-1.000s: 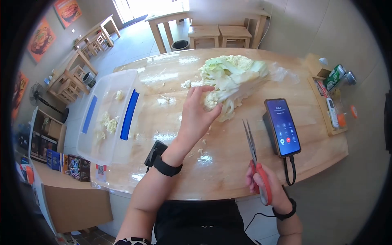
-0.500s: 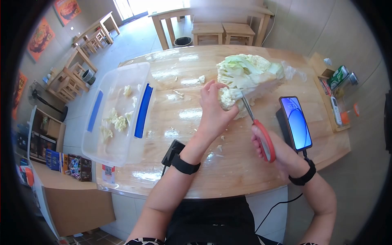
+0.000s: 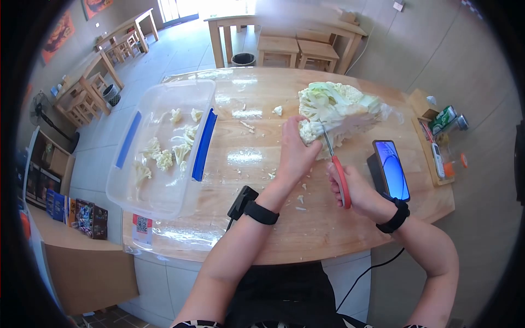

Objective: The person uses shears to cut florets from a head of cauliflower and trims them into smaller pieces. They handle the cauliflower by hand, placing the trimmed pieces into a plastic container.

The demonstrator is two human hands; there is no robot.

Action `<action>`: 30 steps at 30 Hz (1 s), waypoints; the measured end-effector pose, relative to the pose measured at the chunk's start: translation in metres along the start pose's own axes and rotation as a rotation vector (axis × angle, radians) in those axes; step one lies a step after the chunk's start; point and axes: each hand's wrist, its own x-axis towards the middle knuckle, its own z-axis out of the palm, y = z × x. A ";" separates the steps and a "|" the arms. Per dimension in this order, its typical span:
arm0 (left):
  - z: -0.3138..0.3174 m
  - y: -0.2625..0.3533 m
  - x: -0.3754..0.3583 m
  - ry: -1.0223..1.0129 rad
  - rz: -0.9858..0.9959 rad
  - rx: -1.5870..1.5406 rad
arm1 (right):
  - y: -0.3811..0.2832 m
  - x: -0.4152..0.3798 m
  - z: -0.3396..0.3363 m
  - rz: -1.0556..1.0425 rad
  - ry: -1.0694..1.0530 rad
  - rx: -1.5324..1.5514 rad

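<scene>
A large cauliflower (image 3: 342, 109) with pale green leaves lies on the wooden table (image 3: 284, 229). My left hand (image 3: 295, 153) grips a floret at the cauliflower's near left side. In my right hand (image 3: 355, 188) are red-handled scissors (image 3: 334, 167), their blades pushed into the cauliflower beside the held floret. A clear plastic tub (image 3: 128, 180) with blue clips stands to the left and holds several cut florets (image 3: 164, 156).
A phone (image 3: 391, 169) stands propped on a stand at my right, its cable hanging off the table edge. A small black device (image 3: 240, 201) lies near my left wrist. Cans and a remote (image 3: 437, 156) sit on a tray at far right. Cauliflower crumbs dot the table. Wooden tables and stools stand behind.
My right hand brought the scissors from the table's near edge up into the cauliflower. My left hand closed on a floret. The phone's call screen changed to a lock screen.
</scene>
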 end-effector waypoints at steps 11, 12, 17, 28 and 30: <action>-0.058 0.057 -0.029 -0.128 -0.081 0.120 | -0.003 -0.040 0.004 -0.107 -0.145 0.289; -0.067 0.060 -0.029 -0.118 -0.015 0.092 | -0.002 -0.041 0.014 -0.155 -0.117 0.284; -0.101 0.087 -0.033 -0.277 0.365 0.160 | 0.002 -0.038 0.045 -0.315 -0.176 0.654; -0.125 0.081 -0.049 -0.157 -0.264 -0.552 | 0.000 -0.032 0.056 -0.337 -0.421 0.907; -0.124 0.072 -0.051 -0.189 -0.298 -0.500 | -0.004 -0.030 0.051 -0.326 -0.432 0.929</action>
